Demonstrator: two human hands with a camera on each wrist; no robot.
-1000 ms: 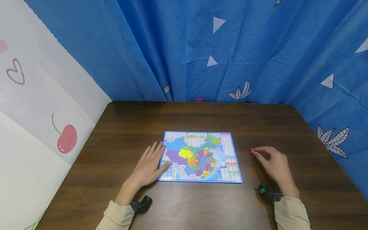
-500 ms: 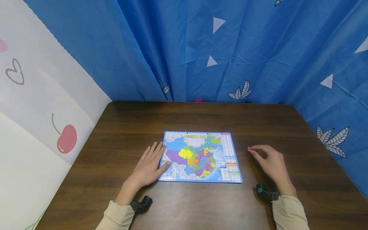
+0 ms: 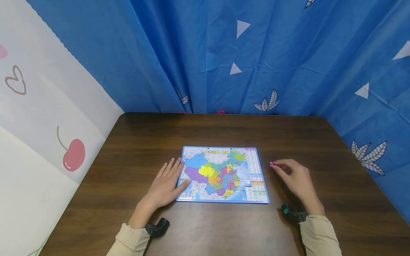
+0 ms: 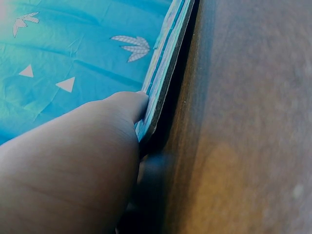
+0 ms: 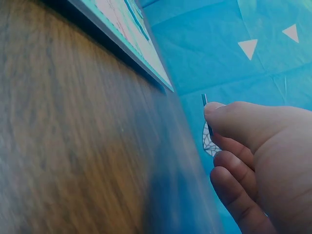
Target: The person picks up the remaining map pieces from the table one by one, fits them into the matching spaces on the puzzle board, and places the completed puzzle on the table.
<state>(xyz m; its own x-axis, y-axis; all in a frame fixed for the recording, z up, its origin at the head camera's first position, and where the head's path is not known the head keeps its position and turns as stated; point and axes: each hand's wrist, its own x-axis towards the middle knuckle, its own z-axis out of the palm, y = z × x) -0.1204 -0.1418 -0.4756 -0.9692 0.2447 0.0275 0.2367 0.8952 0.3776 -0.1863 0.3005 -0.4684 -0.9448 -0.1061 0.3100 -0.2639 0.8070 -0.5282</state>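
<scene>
A flat map puzzle board [image 3: 241,175] with a blue rim lies on the table, its map of China made up of coloured regions. My left hand [image 3: 164,187] rests with fingers spread over the board's left edge, the thumb lying on the lower left corner. In the left wrist view that thumb [image 4: 130,103] presses on top of the board's edge. My right hand [image 3: 298,180] pinches a small pink puzzle piece [image 3: 272,164] between thumb and forefinger, just right of the board. The right wrist view shows the thin piece [image 5: 204,100] edge-on, mostly covered by the thumb.
The brown wooden table [image 3: 153,131] has rounded far corners. A blue curtain [image 3: 205,53] hangs right behind it, and a white printed sheet [image 3: 41,117] runs along the left side. Black wrist straps [image 3: 157,227] sit on both wrists.
My right hand has moved left toward the board and slightly away from me, carrying the pink puzzle piece. The left hand and the board have stayed in place.
</scene>
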